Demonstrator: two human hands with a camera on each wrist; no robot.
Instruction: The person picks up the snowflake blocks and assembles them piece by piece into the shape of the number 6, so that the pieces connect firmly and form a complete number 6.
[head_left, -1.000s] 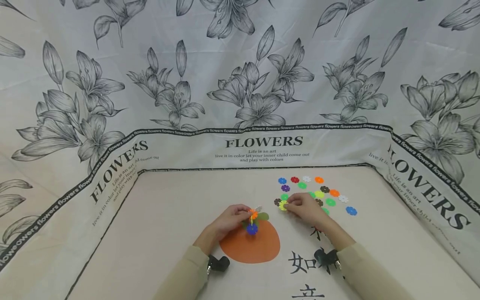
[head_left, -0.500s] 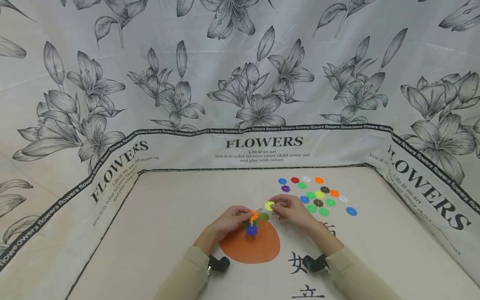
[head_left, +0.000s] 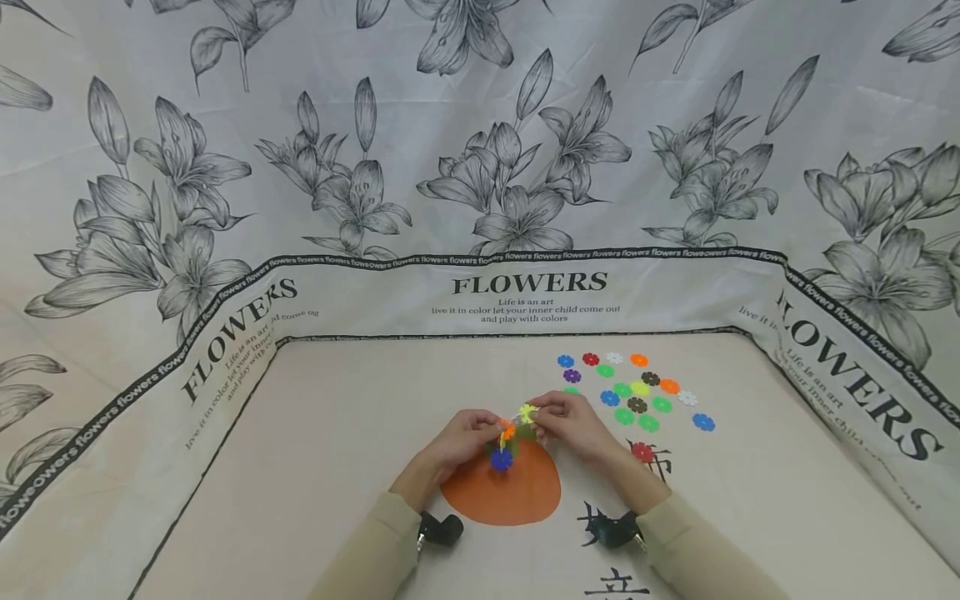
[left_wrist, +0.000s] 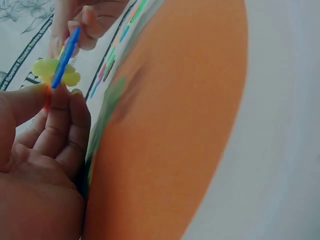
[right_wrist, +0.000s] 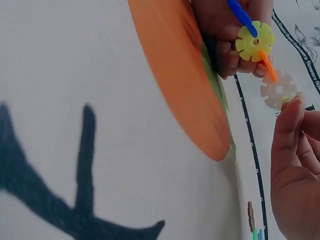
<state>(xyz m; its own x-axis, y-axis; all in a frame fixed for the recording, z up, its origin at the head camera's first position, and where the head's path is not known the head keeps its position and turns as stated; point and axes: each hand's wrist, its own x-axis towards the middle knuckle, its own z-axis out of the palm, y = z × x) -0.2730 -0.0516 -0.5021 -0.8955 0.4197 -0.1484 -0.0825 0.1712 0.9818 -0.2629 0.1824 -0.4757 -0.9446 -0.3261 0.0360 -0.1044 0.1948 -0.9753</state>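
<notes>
My left hand point(head_left: 467, 437) pinches a small chain of notched plastic flower discs above the printed orange fruit. In the right wrist view the chain runs from a blue disc point(right_wrist: 243, 18) through a yellow disc point(right_wrist: 255, 41) and an orange disc point(right_wrist: 268, 66) to a white disc point(right_wrist: 278, 89). Thumb and fingertips of my right hand point(head_left: 573, 421) pinch another yellow disc point(head_left: 527, 412), which meets the white disc's edge. Fingers mostly hide that disc in the right wrist view, so whether the two slots interlock cannot be told.
Loose flower discs in several colours, such as a blue one point(head_left: 702, 422), lie at the back right of the tabletop cloth point(head_left: 315, 467). A red disc point(head_left: 642, 452) lies nearer, on printed black characters. Behind rises a flower-patterned fabric wall point(head_left: 360, 300).
My right hand has carried the yellow disc leftward from among the loose discs to the white end of the chain. The left hand has stayed nearly in place, holding the chain.
</notes>
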